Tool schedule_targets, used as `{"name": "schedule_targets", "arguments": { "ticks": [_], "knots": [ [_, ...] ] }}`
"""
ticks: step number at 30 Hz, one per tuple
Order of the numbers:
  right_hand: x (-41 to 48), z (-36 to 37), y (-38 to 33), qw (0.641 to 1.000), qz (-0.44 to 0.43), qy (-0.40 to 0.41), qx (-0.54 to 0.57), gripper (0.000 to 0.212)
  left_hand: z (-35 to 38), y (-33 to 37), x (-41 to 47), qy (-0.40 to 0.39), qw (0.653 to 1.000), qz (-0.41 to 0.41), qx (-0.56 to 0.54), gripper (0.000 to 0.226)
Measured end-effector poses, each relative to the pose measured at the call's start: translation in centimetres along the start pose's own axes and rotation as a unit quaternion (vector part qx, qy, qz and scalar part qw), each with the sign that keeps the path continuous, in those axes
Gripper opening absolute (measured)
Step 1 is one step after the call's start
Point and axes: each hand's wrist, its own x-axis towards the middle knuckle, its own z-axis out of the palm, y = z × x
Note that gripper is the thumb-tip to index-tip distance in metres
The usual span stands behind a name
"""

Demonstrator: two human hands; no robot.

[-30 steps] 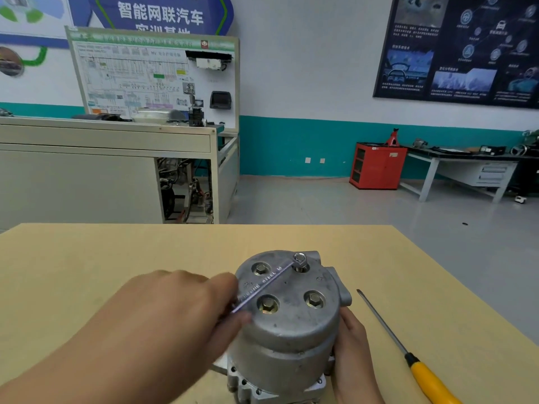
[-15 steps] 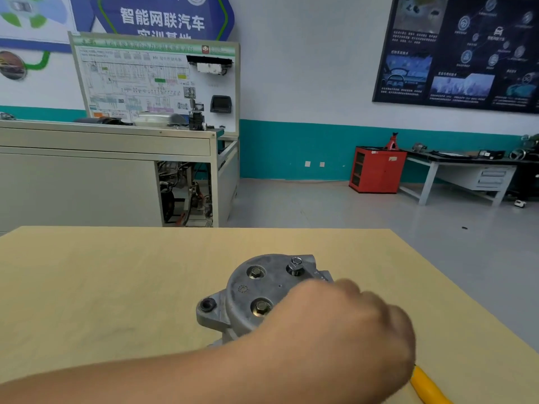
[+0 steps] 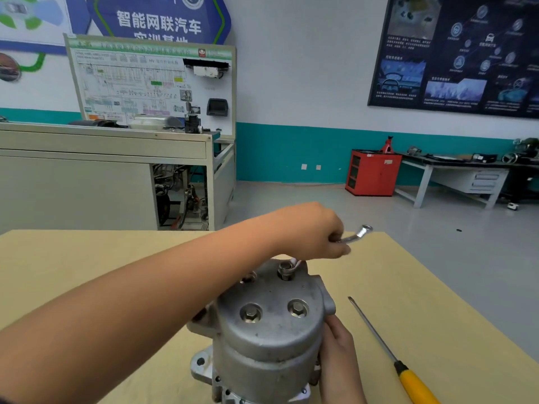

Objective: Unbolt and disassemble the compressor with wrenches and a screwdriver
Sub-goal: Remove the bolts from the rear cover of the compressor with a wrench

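Compressor (image 3: pixel 271 339), a grey metal cylinder, stands on end near the front edge of a pale wooden table (image 3: pixel 87 258), its flat end cap facing up so the bolt heads can be reached from above. The left arm reaches across it from the lower left. The left hand (image 3: pixel 309 231) is clenched around the shaft of a silver wrench (image 3: pixel 357 235), just behind the cap. One end of the wrench sits on the far bolt (image 3: pixel 285 269), which stands proud of the cap, while the other end sticks out to the right past the knuckles. Gripping well out from the bolt likely gives more leverage.

The right hand (image 3: pixel 338 354) is wrapped against the lower right side of the body, fingers curled round the casing, apparently to keep it from spinning or tipping as the wrench pulls.

Two more bolts (image 3: pixel 250 313) sit seated in recesses on the near side of the cap; a fourth is mostly hidden under the forearm.

A screwdriver (image 3: pixel 385 347) with a yellow handle lies on the table just right of the compressor, apart from both hands, tip pointing away. Judging from this, unbolting is at an early stage, with the cap in place.
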Motion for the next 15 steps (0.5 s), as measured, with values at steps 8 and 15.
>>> {"name": "schedule_targets", "arguments": {
  "ticks": [8, 15],
  "knots": [
    [0.2, -0.7, 1.0, 0.997, -0.018, 0.058, -0.040, 0.052, 0.5, -0.5, -2.8, 0.028, 0.993, -0.099, 0.065, 0.024],
    [-0.4, -0.4, 0.7, 0.995, -0.038, 0.052, -0.081, 0.051, 0.3, 0.3, -4.1, 0.037, 0.979, -0.088, 0.181, 0.026]
  ]
}}
